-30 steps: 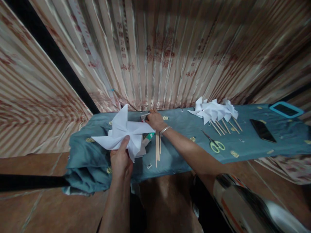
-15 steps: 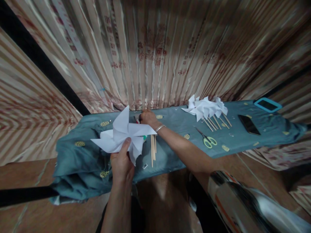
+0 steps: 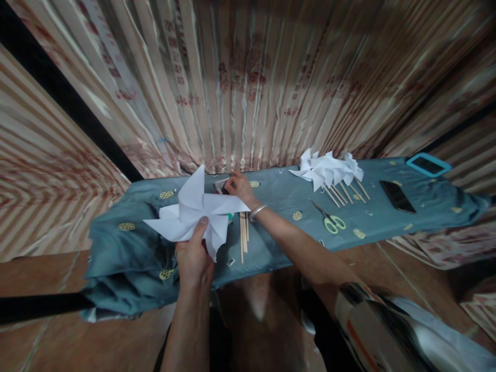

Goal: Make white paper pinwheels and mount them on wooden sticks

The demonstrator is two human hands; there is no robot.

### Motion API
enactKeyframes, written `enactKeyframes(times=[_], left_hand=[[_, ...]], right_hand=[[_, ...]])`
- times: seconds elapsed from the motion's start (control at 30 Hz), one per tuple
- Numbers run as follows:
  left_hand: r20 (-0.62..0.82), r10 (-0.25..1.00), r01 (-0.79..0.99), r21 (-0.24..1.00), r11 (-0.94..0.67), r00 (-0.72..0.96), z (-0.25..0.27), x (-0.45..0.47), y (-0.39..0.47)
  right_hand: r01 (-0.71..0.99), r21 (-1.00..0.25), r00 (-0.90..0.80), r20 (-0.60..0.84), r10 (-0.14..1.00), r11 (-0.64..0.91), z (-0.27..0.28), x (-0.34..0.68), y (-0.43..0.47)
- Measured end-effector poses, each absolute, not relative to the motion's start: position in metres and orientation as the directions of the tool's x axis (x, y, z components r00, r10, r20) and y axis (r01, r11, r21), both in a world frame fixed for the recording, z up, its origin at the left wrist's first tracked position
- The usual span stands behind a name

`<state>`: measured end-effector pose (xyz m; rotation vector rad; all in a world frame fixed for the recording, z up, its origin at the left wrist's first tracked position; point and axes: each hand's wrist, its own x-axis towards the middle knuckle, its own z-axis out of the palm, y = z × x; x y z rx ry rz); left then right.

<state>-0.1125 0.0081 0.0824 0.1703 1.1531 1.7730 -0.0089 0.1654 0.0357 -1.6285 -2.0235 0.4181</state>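
We log: left hand (image 3: pixel 194 258) pinching a white paper pinwheel (image 3: pixel 196 214) at its centre; right hand (image 3: pixel 238 187), fingers curled, touching a small box (image 3: pixel 221 185) on the far table (image 3: pixel 271 243); its grip we cannot tell.

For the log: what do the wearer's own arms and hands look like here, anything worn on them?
Both forearms are bare. The left hand and its wrist show no ring, watch or glove. The right hand wears a thin silver bangle at the wrist. Higher up, the right arm ends in a glossy patterned sleeve of dark and pale cloth with an orange streak.

Open cloth (image 3: pixel 271 243) between sticks (image 3: pixel 243 235) and scissors (image 3: pixel 329 219), finished pinwheels (image 3: pixel 327 170) and phone (image 3: pixel 397 196) crowding right end
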Motion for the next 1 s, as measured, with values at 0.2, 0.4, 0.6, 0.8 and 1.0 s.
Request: enactKeyframes(times=[0.2,0.4,0.6,0.8,1.0], left_hand=[[-0.333,0.803,-0.653,0.752,-0.091,-0.494,0.082,-0.107,0.008],[-0.330,0.838,-0.674,0.736,-0.060,-0.435,0.081,-0.089,0.005],[-0.302,0.877,-0.649,0.761,-0.013,-0.372,0.076,-0.071,0.001],[-0.308,0.874,-0.612,0.791,0.015,-0.377,0.072,-0.064,0.002],[-0.261,0.892,-0.579,0.816,-0.001,-0.370,0.066,-0.053,0.006]], right_hand=[[0.685,-0.714,-0.034,0.168,0.985,0.145,0.026,0.027,0.142],[0.664,-0.739,0.046,0.192,0.980,0.114,0.012,0.108,0.078],[0.720,-0.690,0.101,0.212,0.972,0.076,-0.008,0.146,0.039],[0.765,-0.637,0.082,0.239,0.968,0.093,-0.013,0.160,0.025],[0.849,-0.526,0.095,0.258,0.962,0.057,0.008,0.171,0.021]])
